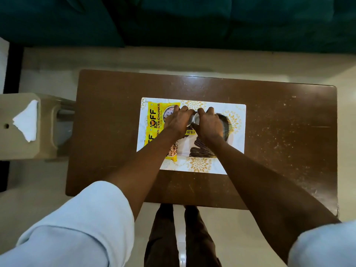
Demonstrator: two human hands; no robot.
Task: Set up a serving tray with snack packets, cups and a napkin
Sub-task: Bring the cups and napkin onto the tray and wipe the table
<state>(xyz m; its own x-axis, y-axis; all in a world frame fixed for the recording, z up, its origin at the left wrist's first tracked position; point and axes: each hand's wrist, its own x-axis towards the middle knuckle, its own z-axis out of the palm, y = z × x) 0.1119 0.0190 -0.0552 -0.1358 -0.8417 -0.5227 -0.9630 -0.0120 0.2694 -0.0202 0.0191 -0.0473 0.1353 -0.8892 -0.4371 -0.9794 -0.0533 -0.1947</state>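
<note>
both hands together on a white cup over the tray

the left hand [179, 119] and right hand [209, 122] sit side by side, fingers curled around a white cup [196, 118] between them; whether there is more than one cup i cannot tell. they are over the far middle of the white, gold-patterned tray [237, 135], which lies on a scuffed brown table [285, 120]. yellow snack packets [154, 120] lie on the tray's left part, partly under the left forearm. a white napkin [28, 120] rests on a beige stool [17, 143] left of the table, well apart from the tray.
</note>
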